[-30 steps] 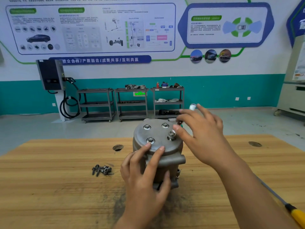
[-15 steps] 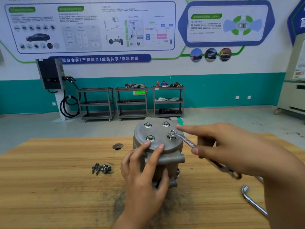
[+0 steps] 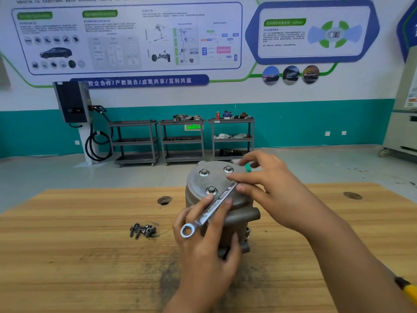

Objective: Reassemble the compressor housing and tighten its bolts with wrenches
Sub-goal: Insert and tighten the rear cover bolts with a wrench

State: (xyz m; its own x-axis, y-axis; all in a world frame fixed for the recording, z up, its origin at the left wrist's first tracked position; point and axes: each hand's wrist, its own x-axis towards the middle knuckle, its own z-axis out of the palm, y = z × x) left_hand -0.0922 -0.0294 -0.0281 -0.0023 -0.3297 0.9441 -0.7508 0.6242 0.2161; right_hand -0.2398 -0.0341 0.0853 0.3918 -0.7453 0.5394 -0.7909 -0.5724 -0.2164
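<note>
While the left hand [image 3: 207,242] grips the near side of the grey cylindrical metal compressor housing [image 3: 196,184], its fingers curled up onto the lid's edge and its thumb against the right flank, the right hand [image 3: 273,195] pinches a silver steel combination wrench [image 3: 216,204] between thumb and forefinger near its far end. That end is hidden beneath the fingers, so whether it sits on a bolt cannot be told. The shank slants down and leftward across the left hand's fingers, and the ring end lies over the knuckles. The housing stands upright near the middle of the wooden table [image 3: 67,256], with three silver hex bolts [image 3: 211,190] visible in its lid. A small heap of loose dark bolts [image 3: 143,230] lies on the table to the left, apart from the housing. A yellow tool handle [image 3: 408,290] shows at the lower right edge. Three grey shelf carts [image 3: 181,141] stand against the far teal wall.
</note>
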